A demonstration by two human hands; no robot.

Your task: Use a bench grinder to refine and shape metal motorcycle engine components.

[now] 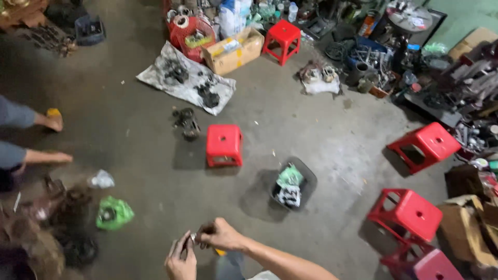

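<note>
Metal, small and blurred, the part [193, 239] sits clenched between both hands: left hand [181, 262] and right hand [222, 234], above the concrete floor [145, 150].

Red stools [224, 144], green bag [114, 213], tan cardboard box [232, 51], grey concrete floor [135, 140], dk grey bin [306, 179].

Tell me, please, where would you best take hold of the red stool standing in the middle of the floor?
Probably by the square hole in the top of the red stool, reached from above: it stands upright, its flat seat bare, with open floor around it.
</note>
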